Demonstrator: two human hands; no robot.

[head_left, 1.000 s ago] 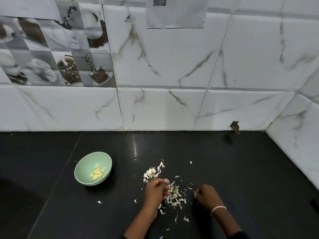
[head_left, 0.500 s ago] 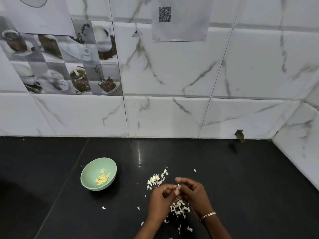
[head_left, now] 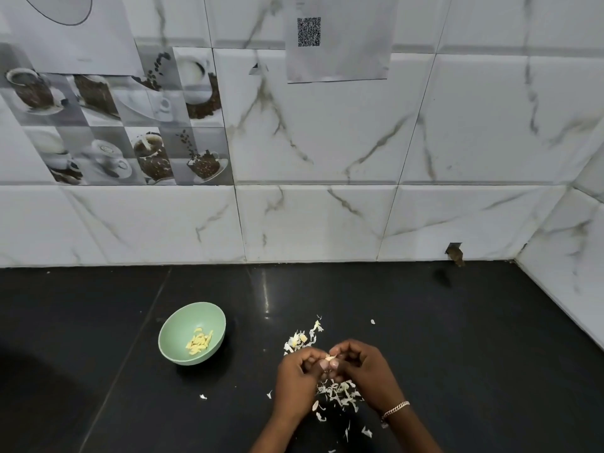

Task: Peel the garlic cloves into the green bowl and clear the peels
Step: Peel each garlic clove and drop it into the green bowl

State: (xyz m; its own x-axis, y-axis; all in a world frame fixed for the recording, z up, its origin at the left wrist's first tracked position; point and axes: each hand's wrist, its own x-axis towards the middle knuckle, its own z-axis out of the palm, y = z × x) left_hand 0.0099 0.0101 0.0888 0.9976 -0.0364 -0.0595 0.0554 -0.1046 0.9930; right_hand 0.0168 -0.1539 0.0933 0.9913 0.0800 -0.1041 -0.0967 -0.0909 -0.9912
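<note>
While the left hand (head_left: 295, 376) and right hand (head_left: 367, 371) are both pinching the small pale garlic clove (head_left: 330, 357), it is seeming light, firm, slippery, best held endwise.

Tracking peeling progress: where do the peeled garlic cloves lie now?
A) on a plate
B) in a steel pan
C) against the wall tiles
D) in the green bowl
D: the yellowish peeled cloves lie inside the green bowl, while papery peels lie on the black counter.
</note>
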